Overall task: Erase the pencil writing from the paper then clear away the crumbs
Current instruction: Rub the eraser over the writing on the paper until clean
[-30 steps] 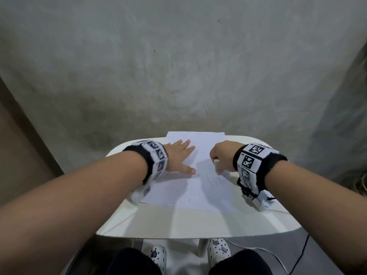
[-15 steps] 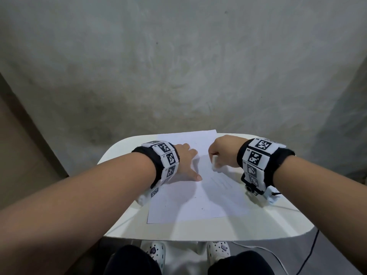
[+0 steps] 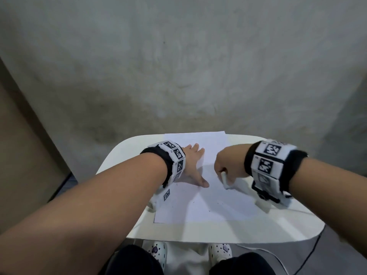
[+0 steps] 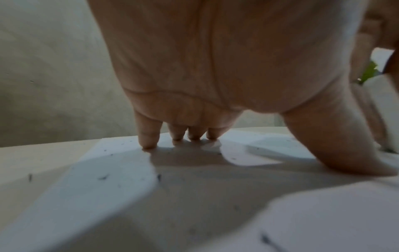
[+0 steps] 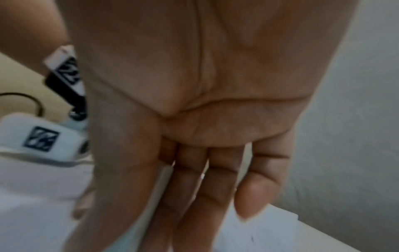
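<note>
A white sheet of paper (image 3: 208, 205) lies on a small white table (image 3: 258, 229). My left hand (image 3: 193, 165) rests flat on the sheet's left part, fingers spread, and its fingertips (image 4: 149, 141) press the paper. My right hand (image 3: 228, 163) grips a white eraser (image 3: 225, 180) whose lower end touches the middle of the sheet, just right of the left thumb. In the right wrist view the eraser (image 5: 166, 187) shows as a pale strip between thumb and fingers. Small dark crumbs (image 4: 103, 177) are scattered over the paper. I can make out no pencil lines.
A grey plaster wall stands close behind the table. White spotted shoes (image 3: 157, 250) and a cable (image 3: 309, 261) lie on the floor under the near edge. A brown panel runs along the left.
The right hand has drawn the eraser a little toward me across the sheet. The paper turned slightly a second ago. The left hand stays pressed on the paper.
</note>
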